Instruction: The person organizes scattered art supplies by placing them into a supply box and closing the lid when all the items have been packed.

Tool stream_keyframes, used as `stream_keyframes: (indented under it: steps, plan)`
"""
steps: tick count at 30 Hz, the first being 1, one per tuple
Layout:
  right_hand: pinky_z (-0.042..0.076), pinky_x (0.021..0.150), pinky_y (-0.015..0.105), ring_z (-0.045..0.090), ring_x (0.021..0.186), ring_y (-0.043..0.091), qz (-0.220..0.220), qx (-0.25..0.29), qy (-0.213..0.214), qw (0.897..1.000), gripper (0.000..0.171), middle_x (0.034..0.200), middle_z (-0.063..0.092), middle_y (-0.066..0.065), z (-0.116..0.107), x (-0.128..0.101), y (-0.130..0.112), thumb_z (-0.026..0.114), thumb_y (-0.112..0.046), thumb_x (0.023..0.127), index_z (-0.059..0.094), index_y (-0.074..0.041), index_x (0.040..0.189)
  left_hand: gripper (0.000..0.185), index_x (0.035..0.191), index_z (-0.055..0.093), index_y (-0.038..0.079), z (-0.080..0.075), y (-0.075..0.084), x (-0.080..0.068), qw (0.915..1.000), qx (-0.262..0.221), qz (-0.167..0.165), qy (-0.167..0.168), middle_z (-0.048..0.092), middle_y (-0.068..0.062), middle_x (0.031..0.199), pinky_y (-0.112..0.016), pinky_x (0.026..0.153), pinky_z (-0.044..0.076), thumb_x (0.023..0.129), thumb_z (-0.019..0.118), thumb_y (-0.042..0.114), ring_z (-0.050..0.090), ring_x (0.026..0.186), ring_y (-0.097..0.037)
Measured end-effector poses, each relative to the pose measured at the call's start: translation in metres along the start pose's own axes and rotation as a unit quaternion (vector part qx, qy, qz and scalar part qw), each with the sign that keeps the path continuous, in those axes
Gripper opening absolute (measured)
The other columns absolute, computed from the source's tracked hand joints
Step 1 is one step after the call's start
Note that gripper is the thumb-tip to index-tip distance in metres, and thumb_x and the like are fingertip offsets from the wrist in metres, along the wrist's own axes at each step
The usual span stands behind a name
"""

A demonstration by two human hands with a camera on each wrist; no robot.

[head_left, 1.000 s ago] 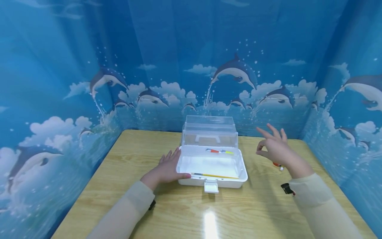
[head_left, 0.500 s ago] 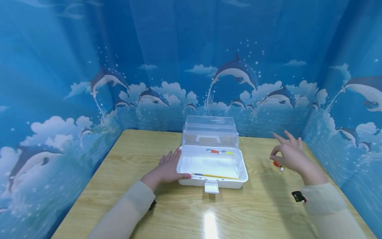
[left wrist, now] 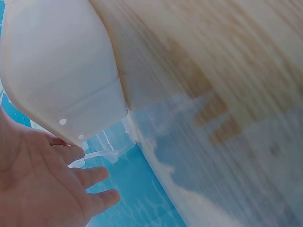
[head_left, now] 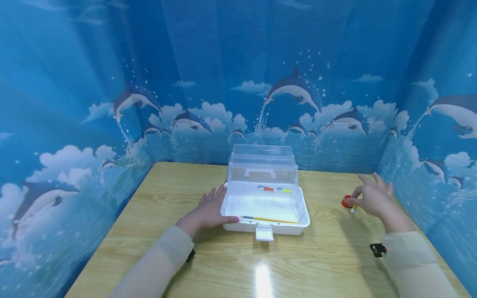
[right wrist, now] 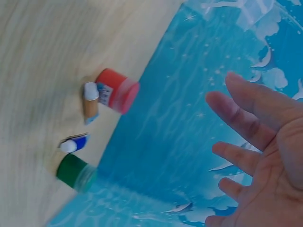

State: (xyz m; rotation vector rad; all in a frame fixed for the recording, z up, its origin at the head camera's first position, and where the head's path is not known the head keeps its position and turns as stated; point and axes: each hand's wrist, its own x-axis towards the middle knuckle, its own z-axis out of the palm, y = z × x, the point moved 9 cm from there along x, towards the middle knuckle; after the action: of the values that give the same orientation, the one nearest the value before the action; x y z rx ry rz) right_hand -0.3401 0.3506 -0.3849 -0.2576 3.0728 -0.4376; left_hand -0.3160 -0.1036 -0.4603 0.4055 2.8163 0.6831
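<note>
A white plastic box (head_left: 303, 219) stands on the table with its clear lid (head_left: 262, 159) raised. My left hand (head_left: 211, 210) rests against the box's left end, thumb over the front rim, other fingers fairly straight. In the left wrist view, fingertips (left wrist: 102, 175) extend past the box wall. My right hand (head_left: 374, 200) hovers over the right of the table, thumb and forefinger near a red-lidded jar (head_left: 346, 201). Nothing is between those fingers in the right wrist view. Beside this jar (right wrist: 111, 87) lies a small brownish-yellow tube with a white cap (right wrist: 91, 103).
A blue tube (right wrist: 78, 143) and a green jar (right wrist: 75, 171) lie near the red jar. Inside the box are a yellow-handled paintbrush (head_left: 275, 219) and small orange (head_left: 266, 188) and yellow (head_left: 285, 190) items. A dolphin-print curtain (head_left: 208, 82) surrounds the table.
My right hand has moved right and down toward the red jar, uncovering more of it. The left hand and the box have stayed in place.
</note>
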Motion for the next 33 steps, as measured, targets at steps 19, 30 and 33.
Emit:
stream_keyframes:
  steps: [19, 30, 33]
  plan:
    - [-0.024, 0.093, 0.080, -0.027, 0.141, 0.054, 0.050, 0.023, -0.026, 0.998, 0.018, 0.153, 0.015, 0.041, 0.024, 0.002, 0.034, 0.076, -0.025, 0.085, 0.075, -0.009, 0.077, 0.125, 0.161, 0.003, 0.011, 0.000, 0.000, -0.001, 0.9999, 0.010, 0.001, -0.003, -0.002, -0.005, 0.167, -0.055, 0.121, -0.003, 0.076, 0.062, 0.081, -0.002, 0.153, -0.037]
    - [-0.025, 0.087, 0.083, -0.021, 0.136, 0.065, 0.078, 0.015, -0.062, 0.995, 0.022, 0.148, 0.016, 0.046, 0.044, 0.010, 0.058, 0.072, -0.029, 0.085, 0.074, -0.007, 0.079, 0.125, 0.162, 0.003, 0.011, 0.000, -0.002, 0.001, 1.0000, 0.009, -0.001, -0.003, -0.001, -0.006, 0.168, -0.055, 0.121, -0.003, 0.076, 0.062, 0.081, -0.001, 0.152, -0.037]
    - [-0.024, 0.086, 0.084, -0.018, 0.136, 0.066, 0.087, 0.005, -0.072, 0.994, 0.025, 0.147, 0.018, 0.047, 0.048, 0.013, 0.062, 0.071, -0.031, 0.085, 0.074, -0.006, 0.081, 0.125, 0.162, 0.004, 0.011, 0.000, -0.001, 0.001, 0.9999, 0.010, -0.001, -0.003, -0.001, -0.007, 0.168, -0.055, 0.121, -0.002, 0.076, 0.062, 0.081, -0.001, 0.152, -0.038]
